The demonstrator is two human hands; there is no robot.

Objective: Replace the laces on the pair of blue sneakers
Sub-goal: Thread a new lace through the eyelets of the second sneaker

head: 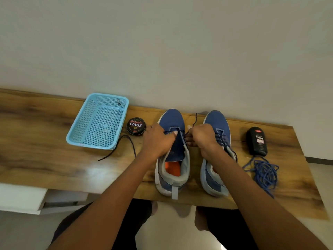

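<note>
Left hand [158,141] curled over the throat of the left sneaker [173,152], thumb pressed at the front of the tongue, gripping the shoe's upper. Right hand [203,139] closed in a pinch on the dark lace [193,121], just beside the left sneaker's eyelets, one end of the lace rising toward the wall between the two toes. Other end of the same dark lace trailing leftward past the left wrist across the desk [45,159], ending near the basket's front corner.

Left sneaker upright, toe toward the wall, tongue pulled up, orange insole showing, most eyelets unlaced. Right sneaker [216,127] parallel and just beside it, dark lacing in place, partly hidden under the right forearm.

Farther out: round Cherry polish tin [136,126] just left of the left hand; pale blue mesh basket [98,121] beyond it, against the wall. On the right, black Cherry polish bottle [257,141] lying flat, with a tangled bundle of blue laces [264,173] just in front of it.
</note>
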